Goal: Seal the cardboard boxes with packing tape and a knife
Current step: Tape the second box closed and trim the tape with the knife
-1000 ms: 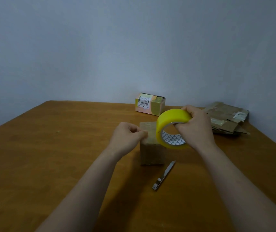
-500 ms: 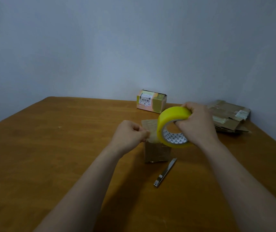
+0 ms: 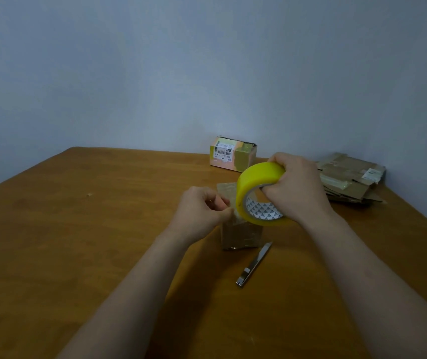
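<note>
A small brown cardboard box (image 3: 242, 234) stands on the wooden table (image 3: 77, 229), partly hidden behind my hands. My right hand (image 3: 298, 187) grips a yellow roll of packing tape (image 3: 255, 180) just above the box, fingers through its core. My left hand (image 3: 202, 211) pinches the clear tape end right beside the roll, over the box's left top edge. A slim metal knife (image 3: 253, 265) lies on the table just in front of the box, to its right.
A second small box (image 3: 233, 154) with a barcode label stands at the table's far edge by the wall. A pile of flattened cardboard (image 3: 349, 177) lies at the far right. Grey walls close the table's back and right.
The view has shifted a little. Both hands with the roll have risen slightly over the box, and a short stretch of tape now shows between my left fingers and the roll.
</note>
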